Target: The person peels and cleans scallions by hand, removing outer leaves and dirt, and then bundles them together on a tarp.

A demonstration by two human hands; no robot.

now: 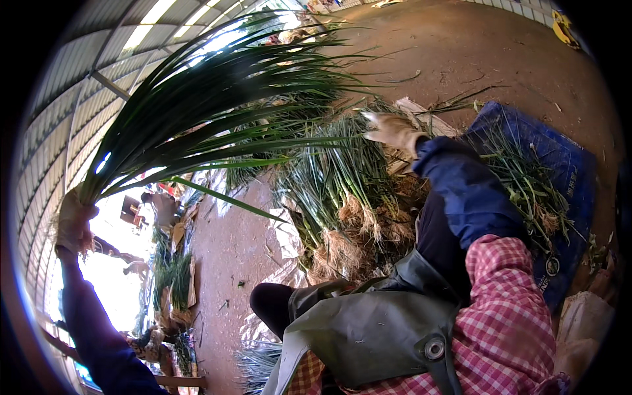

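Observation:
My left hand, in a pale glove, is raised high at the left and closed round the root end of a big bunch of green onions. Its long dark leaves fan out up and to the right. My right hand, gloved too, reaches out over the far right side of a pile of green onions on the ground. Its fingers stretch leftward, apart, with nothing seen in them. Bushy tan roots of the pile point toward me.
A blue plastic sheet at the right bears more loose green onions. My knees, under a dark green apron, border the pile. Another person and more bundles are at the left on the brown floor.

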